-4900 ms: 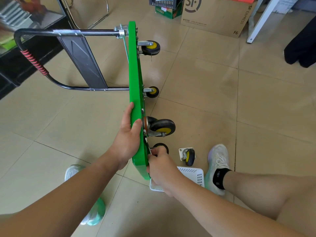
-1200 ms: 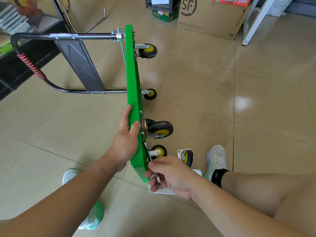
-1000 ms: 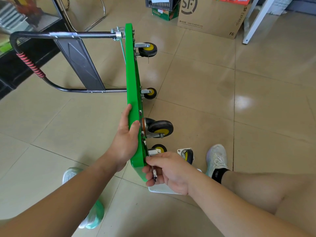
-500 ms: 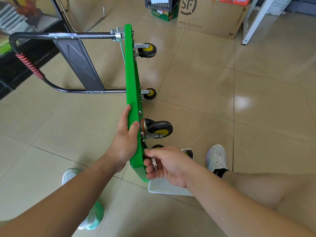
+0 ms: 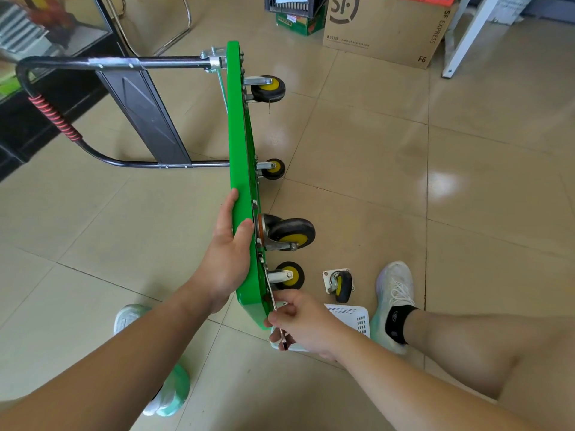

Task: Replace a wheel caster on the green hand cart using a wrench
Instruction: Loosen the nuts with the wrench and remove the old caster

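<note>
The left hand clasped the top edge of the green hand cart, whose glossy flat deck stood on its side between both hands. The right hand curled round a slim metal wrench reaching up to a yellow-hubbed caster. Right of that hand lay a loose caster and a perforated white basket.

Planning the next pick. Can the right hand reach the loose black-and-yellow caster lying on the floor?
Probably yes: the loose black-and-yellow caster lies on open tile just beyond the right hand, with nothing between them. But that hand grips the slim metal wrench, so it must let go first.
</note>
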### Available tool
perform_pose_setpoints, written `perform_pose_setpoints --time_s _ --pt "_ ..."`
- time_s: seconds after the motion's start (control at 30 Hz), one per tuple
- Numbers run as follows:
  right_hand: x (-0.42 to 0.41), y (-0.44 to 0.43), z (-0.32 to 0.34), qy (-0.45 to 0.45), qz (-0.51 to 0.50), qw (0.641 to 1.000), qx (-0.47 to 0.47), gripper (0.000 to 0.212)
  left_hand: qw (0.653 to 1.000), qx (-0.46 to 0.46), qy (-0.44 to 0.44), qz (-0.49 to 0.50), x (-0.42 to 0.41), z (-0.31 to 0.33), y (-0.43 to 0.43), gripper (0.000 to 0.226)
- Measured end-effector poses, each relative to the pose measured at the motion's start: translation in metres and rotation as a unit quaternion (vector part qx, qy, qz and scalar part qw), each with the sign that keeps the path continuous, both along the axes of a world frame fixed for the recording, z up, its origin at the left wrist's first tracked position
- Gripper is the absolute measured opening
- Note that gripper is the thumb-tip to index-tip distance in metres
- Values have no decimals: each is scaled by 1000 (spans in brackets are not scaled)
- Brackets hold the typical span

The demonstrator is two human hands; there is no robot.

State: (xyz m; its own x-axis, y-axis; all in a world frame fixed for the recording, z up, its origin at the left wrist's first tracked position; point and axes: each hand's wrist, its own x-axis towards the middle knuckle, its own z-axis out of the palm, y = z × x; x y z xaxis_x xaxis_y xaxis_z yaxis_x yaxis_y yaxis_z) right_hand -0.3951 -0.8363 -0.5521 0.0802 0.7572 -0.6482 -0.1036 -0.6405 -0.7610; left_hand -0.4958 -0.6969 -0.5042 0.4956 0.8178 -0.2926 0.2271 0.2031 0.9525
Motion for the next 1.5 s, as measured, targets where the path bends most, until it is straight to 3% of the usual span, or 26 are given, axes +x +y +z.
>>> perform_pose_setpoints --time_s 0.13,0.5,0.93,1.07,1.27,1.5 --pt "-1 -1 -15 -71 -2 997 11 37 1000 -4 -2 9 0 -1 1 51" --pt "6 -18 -7 -89 18 996 20 33 1000 -8 -2 3 0 1 0 51" --pt "5 -3 16 -13 8 999 36 20 1000 -7 4 1 1 2 0 51" --pt "5 -2 24 54 -19 998 30 16 1000 -6 4 3 1 3 0 52" --pt "2 -3 17 11 -19 1000 17 19 1000 -8 0 4 1 5 -1 52" --pt "-12 -11 21 67 -97 993 28 22 1000 -6 3 6 2 4 -1 52"
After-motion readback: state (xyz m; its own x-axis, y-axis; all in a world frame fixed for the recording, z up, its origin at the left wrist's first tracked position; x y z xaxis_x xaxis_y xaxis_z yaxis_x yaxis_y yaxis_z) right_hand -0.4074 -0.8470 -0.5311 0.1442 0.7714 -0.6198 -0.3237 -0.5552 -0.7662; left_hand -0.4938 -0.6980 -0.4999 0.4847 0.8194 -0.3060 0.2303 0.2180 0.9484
